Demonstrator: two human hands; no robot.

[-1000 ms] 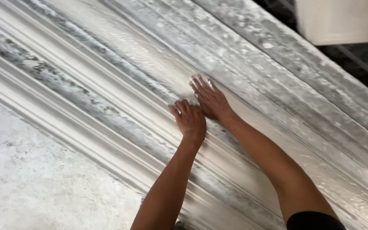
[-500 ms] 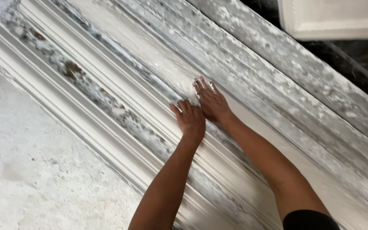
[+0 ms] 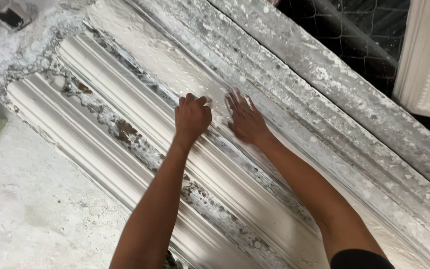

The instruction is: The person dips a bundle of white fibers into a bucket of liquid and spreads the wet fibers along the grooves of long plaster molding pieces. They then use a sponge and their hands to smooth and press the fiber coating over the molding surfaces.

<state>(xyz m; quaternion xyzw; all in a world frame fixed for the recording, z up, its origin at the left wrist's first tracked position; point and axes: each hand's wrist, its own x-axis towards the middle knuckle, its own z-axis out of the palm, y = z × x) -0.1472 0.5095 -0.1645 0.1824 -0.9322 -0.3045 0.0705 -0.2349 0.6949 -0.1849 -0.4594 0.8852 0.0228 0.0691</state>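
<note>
The long ribbed plaster mould (image 3: 140, 149) runs diagonally across the white-dusted counter (image 3: 36, 214). On its middle ridges the left hand (image 3: 191, 117) rests curled, knuckles up, gripping nothing. Just beside it, slightly farther up the mould, the right hand (image 3: 245, 117) lies spread flat on wet plaster. Pressing unevenly there could smear or dent the smooth profile, and crusted flakes near the mould's left edge could drag in.
</note>
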